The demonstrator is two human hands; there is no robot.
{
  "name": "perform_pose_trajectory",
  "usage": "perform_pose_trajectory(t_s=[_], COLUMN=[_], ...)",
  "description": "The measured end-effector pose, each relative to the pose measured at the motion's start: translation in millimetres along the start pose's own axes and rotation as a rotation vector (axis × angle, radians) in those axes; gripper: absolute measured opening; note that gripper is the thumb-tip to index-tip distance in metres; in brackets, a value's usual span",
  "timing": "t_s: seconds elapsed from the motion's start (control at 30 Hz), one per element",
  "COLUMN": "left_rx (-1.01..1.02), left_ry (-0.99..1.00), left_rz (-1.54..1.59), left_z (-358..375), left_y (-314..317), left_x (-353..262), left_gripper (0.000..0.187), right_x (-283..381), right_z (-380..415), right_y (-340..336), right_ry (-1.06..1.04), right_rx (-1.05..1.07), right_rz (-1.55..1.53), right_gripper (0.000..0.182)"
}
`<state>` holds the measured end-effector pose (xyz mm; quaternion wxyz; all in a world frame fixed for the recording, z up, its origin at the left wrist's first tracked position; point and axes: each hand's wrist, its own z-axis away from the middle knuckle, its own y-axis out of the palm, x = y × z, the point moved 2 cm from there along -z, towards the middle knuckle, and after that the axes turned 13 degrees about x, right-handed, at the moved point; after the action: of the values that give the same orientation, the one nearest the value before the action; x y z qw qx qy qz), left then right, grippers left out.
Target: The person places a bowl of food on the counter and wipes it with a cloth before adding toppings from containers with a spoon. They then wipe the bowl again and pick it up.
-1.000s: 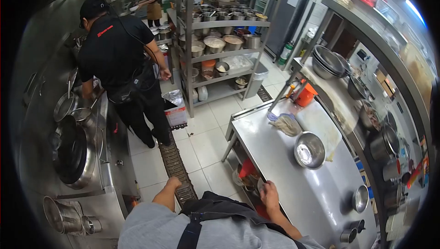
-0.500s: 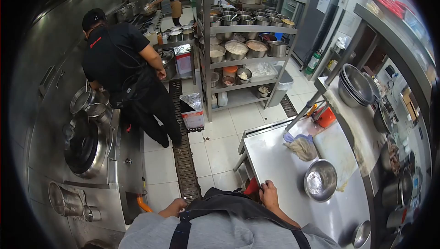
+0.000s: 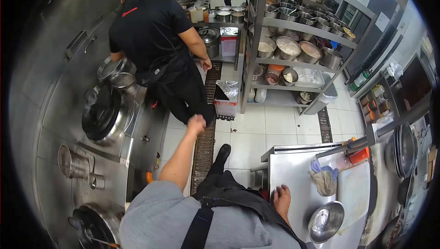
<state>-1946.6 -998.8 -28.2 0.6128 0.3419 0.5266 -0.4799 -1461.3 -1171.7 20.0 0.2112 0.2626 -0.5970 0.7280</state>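
My left hand [image 3: 197,124] is stretched forward over the floor drain, beside the dark trouser leg of a co-worker [image 3: 156,38]. Its fingers look curled in, and nothing shows in them. On the near left edge of the steel table [image 3: 293,166] rests my right hand [image 3: 281,198], fingers laid over the top and holding nothing. To its right on the table stands a steel bowl [image 3: 326,221]. A crumpled beige and blue cloth [image 3: 323,178] lies further back, next to a white cutting board [image 3: 355,194].
A steel rack [image 3: 293,61] with several pots and bowls stands ahead. In front of it is a foil-topped tin [image 3: 226,100] beside the drain grate [image 3: 204,143]. Along the left runs a cooking counter with a wok [image 3: 103,116] and a strainer [image 3: 72,162].
My left hand has swung forward from beside my apron toward the co-worker's leg. A dark shoe has come into view ahead. The view has shifted, and my right hand stays on the table edge.
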Motion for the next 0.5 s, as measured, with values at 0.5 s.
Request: perform_pose_trajectory(t_s=[0.5], left_rx=[-0.045], left_ry=[0.071], left_rz=[0.637], left_z=[-297.3], left_y=[-1.9], left_x=[-203.3], left_gripper=[0.084], right_x=[129.6], right_z=[-266.5], right_y=[16.1], right_ry=[0.028], right_rx=[0.102], right_rz=[-0.135], right_gripper=[0.021])
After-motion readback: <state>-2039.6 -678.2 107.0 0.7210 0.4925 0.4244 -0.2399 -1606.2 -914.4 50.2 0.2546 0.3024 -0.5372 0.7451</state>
